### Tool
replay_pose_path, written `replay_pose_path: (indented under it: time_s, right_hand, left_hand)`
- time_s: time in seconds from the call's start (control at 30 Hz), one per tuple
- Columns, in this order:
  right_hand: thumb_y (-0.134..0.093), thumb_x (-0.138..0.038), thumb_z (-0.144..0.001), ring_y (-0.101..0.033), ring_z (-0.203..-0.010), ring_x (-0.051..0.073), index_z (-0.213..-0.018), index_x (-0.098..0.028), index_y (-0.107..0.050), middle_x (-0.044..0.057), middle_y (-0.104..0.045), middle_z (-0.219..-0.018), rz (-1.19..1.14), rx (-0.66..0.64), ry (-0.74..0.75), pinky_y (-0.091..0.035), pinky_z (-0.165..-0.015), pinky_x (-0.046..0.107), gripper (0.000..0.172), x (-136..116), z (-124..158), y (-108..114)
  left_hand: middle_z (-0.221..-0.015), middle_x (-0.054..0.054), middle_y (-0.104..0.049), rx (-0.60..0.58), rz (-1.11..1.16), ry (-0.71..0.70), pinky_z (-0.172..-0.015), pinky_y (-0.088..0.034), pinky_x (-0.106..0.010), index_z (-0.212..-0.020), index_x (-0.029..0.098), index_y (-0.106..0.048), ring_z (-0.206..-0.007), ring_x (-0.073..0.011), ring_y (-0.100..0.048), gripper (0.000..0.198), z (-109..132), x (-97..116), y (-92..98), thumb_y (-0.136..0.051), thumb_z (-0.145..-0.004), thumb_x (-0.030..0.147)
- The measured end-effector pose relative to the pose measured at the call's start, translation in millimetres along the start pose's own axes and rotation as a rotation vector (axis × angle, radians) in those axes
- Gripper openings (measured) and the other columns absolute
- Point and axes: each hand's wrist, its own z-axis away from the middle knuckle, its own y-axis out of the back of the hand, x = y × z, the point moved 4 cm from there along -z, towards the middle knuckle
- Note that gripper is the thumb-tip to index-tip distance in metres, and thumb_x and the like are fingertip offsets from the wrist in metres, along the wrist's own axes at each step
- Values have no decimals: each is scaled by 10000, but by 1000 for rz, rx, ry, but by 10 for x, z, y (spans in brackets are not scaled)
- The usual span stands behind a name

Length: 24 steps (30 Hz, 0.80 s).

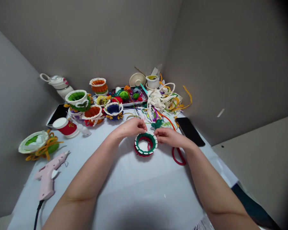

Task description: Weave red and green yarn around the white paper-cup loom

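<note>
A small paper cup point(145, 144) wound with red yarn below and green yarn near its white rim stands in the middle of the white table point(139, 185). My left hand point(132, 127) pinches the cup's far left rim with closed fingers. My right hand point(168, 136) grips the right rim, fingers closed, and seems to pinch green yarn point(157, 123) there. A strand of red yarn point(179, 156) loops on the table under my right wrist.
A pink glue gun point(49, 174) lies at the left. Several finished yarn cups point(93, 110), a red paper cup point(66, 126), a tray of yarn balls point(127, 95), a lace pile point(162, 100) and a black phone point(189, 131) crowd the back.
</note>
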Motion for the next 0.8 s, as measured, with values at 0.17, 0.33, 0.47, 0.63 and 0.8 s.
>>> replay_pose_path:
  time_s: [0.17, 0.33, 0.47, 0.63, 0.8]
  right_hand:
    - [-522, -446, -894, -444, -526, 101, -837, -144, -660, -2, -600, -622, 31, 13, -15, -365, -531, 232, 337, 45, -10, 82]
    - [-506, -444, -903, -445, -532, 100, -738, -150, -639, 3, -607, -617, 107, -18, -26, -365, -545, 229, 362, 34, -12, 56]
    - [-511, -436, -900, -472, -554, 106, -742, -159, -649, 1, -625, -642, 137, -6, -20, -373, -567, 230, 348, 1, -13, 28]
    - [-498, -421, -907, -481, -566, 110, -728, -158, -638, 4, -628, -651, 147, 0, -9, -380, -574, 231, 348, -14, -12, 21]
    - [-486, -375, -908, -485, -564, 109, -726, -162, -625, -6, -617, -636, 160, 4, -2, -377, -570, 226, 312, -11, -23, 9]
  left_hand:
    - [-677, -3, -628, 4, 6, 39, -574, -398, -221, -817, 139, -671, -607, -108, -518, 176, 15, -25, 31, -604, -705, 257]
    - [-687, -10, -633, 10, -29, 78, -566, -399, -214, -810, 140, -659, -615, -111, -533, 161, 45, -13, 57, -583, -699, 230]
    - [-770, -24, -667, 15, -1, 53, -610, -430, -220, -865, 144, -657, -682, -126, -571, 213, 46, -4, 73, -599, -712, 281]
    - [-807, -28, -675, 13, 54, 5, -639, -434, -227, -882, 151, -669, -713, -132, -572, 367, -33, -47, -12, -609, -751, 489]
    - [-706, -3, -614, 7, 45, 11, -591, -390, -222, -794, 140, -660, -644, -115, -506, 381, -122, -166, -170, -591, -766, 514]
